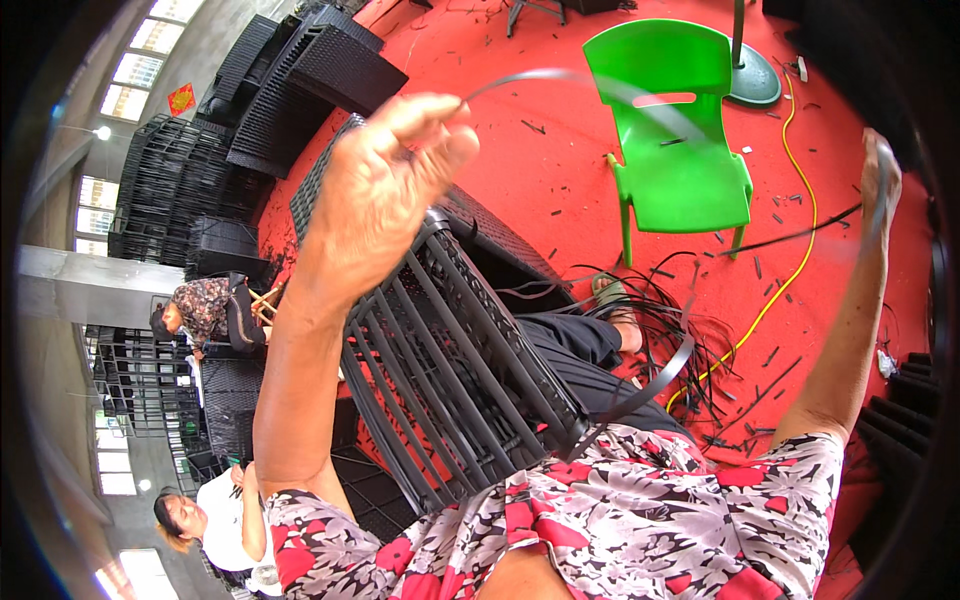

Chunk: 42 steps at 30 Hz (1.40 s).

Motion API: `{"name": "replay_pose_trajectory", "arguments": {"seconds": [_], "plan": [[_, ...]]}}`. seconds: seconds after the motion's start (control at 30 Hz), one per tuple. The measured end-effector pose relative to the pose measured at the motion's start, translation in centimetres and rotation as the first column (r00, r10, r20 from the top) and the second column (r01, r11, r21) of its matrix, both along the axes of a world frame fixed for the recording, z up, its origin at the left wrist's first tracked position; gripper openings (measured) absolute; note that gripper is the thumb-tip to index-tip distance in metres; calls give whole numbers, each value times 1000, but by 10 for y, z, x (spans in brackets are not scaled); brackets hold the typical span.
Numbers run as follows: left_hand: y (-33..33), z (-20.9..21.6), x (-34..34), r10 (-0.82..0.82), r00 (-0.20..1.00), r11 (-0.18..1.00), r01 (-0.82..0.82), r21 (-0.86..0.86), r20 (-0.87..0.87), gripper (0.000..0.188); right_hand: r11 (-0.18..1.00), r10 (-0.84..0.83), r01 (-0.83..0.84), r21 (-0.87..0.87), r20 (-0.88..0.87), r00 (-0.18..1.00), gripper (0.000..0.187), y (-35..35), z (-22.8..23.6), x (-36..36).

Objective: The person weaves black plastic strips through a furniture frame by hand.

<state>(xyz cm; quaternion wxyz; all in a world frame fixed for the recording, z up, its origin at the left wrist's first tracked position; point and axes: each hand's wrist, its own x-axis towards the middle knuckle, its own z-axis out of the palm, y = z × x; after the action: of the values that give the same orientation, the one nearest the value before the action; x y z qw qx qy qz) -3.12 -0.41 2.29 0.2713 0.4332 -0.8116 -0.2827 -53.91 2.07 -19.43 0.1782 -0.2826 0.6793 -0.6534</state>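
My left hand (385, 185) is raised above a black slatted frame, its fingers curled and pinching a flat black strip (540, 75). From those fingers the strip arcs to the right and blurs in front of the green chair. Far to the right, my right hand (880, 185) is also raised, closed on a dark strip that stretches left toward the floor; its fingertips are partly blurred. The black frame (450, 350), with bars and woven sides, leans against my lap. A loop of strip (660, 380) curves beside it over my leg.
A green plastic chair (680, 130) stands on the red floor (480, 110). Loose black strips (670, 310) tangle by my foot, near a yellow cable (800, 240). Black woven furniture (300, 90) is stacked at far left. Two people (215, 310) work at the left.
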Motion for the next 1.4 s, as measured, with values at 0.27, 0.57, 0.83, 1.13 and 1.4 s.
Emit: {"name": "replay_pose_trajectory", "arguments": {"seconds": [0.27, 0.57, 0.83, 1.13, 1.4], "plan": [[-9, 6, -32, 22, 862, 919, 182, 350, -506, 56, 939, 51, -300, 167, -932, -360, 13, -17, 183, 269], [-56, 44, 19, 155, 639, 942, 135, 308, -754, 23, 927, -103, -353, 125, -821, -561, 8, -11, 171, 337], [-67, 60, 165, 406, 581, 868, -3, 497, -705, 40, 784, 497, -261, 563, -821, -281, 15, -56, 70, 241], [15, -23, 24, 393, 450, 837, 187, 515, -802, 41, 496, 731, -833, 243, -634, 251, 21, -38, 172, 242], [51, -67, -52, 387, 474, 745, 344, 571, -791, 44, 45, 930, -997, 70, -366, 16, 30, -38, 198, 362]]}}
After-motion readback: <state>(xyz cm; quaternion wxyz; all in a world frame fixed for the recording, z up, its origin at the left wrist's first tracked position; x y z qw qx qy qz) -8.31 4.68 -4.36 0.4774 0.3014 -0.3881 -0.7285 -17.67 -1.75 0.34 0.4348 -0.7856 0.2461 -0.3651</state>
